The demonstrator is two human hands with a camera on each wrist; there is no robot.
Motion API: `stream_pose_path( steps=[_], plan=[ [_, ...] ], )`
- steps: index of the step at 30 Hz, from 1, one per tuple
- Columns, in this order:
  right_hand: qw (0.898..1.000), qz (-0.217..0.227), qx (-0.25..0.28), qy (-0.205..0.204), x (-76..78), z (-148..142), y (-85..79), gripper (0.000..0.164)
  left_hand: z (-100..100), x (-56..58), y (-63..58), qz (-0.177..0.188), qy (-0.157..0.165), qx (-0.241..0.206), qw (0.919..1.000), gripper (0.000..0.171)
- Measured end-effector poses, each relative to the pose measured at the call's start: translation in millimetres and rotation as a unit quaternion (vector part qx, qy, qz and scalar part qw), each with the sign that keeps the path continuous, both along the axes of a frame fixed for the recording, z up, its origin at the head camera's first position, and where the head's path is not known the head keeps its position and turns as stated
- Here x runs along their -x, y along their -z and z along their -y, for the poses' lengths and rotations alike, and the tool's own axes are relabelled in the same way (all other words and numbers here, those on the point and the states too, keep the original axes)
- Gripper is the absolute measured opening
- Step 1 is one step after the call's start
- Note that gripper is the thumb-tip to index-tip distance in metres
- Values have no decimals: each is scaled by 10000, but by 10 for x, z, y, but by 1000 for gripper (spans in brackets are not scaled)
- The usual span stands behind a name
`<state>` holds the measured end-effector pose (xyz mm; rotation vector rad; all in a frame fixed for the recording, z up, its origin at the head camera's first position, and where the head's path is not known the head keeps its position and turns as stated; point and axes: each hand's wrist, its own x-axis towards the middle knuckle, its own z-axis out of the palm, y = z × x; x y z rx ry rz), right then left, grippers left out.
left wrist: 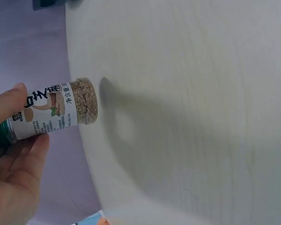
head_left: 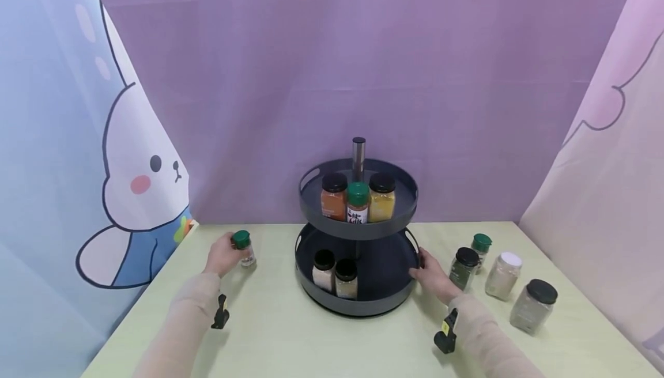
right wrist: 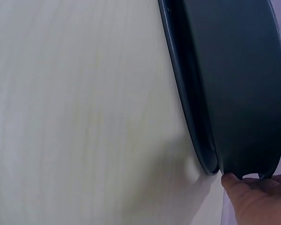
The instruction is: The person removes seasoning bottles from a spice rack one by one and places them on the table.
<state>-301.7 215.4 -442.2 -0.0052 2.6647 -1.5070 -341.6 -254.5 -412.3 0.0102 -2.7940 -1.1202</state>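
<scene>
My left hand pinches a small green-lidded jar of sesame seeds at the table's left. The left wrist view shows thumb and fingers round its upper part, and the tan seeds show below the white label. My right hand grips the right side of a dark two-tier turntable rack, at the lower tray's handle cutout. In the right wrist view, fingertips press the tray's outer wall beside that cutout. Two black-lidded jars stand at the lower tray's front left.
On the upper tray stand an orange-filled jar, a green-lidded jar and a yellow-filled jar. Several jars, including a white-lidded one and a black-lidded one, stand on the right of the table. A purple curtain hangs behind.
</scene>
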Motion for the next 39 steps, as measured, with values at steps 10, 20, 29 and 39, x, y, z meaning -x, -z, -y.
stream_pose_path(
  steps=[10, 20, 29, 39],
  plan=[
    [10000, -30, 82, -41, 9, -19, 22, 71, 21, -32, 97, 102, -29, -70, 9999, 51],
    [10000, 20, 37, -1, 13, -15, 17, 71, 19, -40, 125, 216, -10, -209, 9995, 52],
    [10000, -10, 82, -18, 8, -3, 45, 71, 21, -32, 118, 316, -95, -179, 9993, 46],
    [9999, 72, 93, -99, -18, -8, 5, 71, 84, -77, 68, 393, -40, -450, 9982, 66]
  ],
)
